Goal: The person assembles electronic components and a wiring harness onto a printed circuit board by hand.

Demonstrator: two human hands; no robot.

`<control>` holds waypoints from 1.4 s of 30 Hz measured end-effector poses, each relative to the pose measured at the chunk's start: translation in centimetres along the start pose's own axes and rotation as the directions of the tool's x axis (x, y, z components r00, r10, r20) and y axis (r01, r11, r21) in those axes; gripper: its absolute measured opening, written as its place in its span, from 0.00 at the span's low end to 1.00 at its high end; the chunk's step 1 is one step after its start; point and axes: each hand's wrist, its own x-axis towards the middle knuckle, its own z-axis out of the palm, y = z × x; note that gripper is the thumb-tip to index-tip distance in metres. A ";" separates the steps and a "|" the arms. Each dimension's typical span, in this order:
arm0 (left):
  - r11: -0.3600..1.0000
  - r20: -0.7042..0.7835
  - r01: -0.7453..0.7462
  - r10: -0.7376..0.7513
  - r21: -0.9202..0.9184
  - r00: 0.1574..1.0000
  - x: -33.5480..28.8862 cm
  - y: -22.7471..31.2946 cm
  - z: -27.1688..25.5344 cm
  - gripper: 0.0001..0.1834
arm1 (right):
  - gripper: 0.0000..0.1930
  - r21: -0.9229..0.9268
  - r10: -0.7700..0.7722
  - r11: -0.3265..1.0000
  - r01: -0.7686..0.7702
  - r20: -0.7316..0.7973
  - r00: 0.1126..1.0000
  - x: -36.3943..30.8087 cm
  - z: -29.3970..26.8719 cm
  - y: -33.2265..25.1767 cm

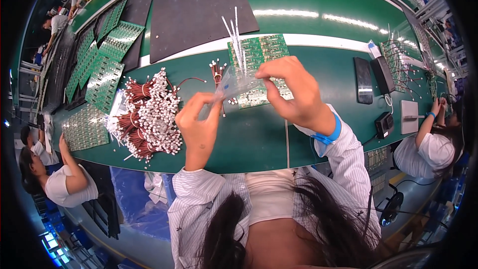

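A small clear plastic bag (230,88) is stretched between my two hands above the green bench. My left hand (198,122) pinches its left end between thumb and fingers. At its other end, my right hand (298,92) is closed in a pinch, a blue band round that wrist. Beneath and behind the bag lies a green circuit board panel (274,50), partly hidden by the bag and my right hand. White strips (235,45) stand up over the panel. A small tied bundle of wire leads (217,72) lies just behind the bag.
Left of my hands is a large heap of brown wire leads with white connectors (154,112). More circuit boards (105,77) lean at the far left. A phone (363,80), a black box (382,75) and another board (393,65) lie right. Co-workers sit on both sides.
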 end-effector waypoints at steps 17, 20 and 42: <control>0.753 -0.060 -0.579 0.624 0.313 0.779 -0.3 -0.9 0.6 0.12 | 0.14 0.126 0.115 0.980 -0.154 0.273 0.955 -0.9 -1.5 0.6; 0.688 -0.040 -0.635 0.688 0.352 0.724 -0.1 -0.7 0.6 0.10 | 0.14 0.088 0.127 0.984 -0.158 0.286 0.950 -1.0 -1.6 0.2; 0.540 0.189 -0.738 0.740 0.406 0.645 0.5 -0.2 0.6 0.10 | 0.15 0.502 0.464 -0.167 -0.849 0.799 0.382 -2.5 -0.6 0.6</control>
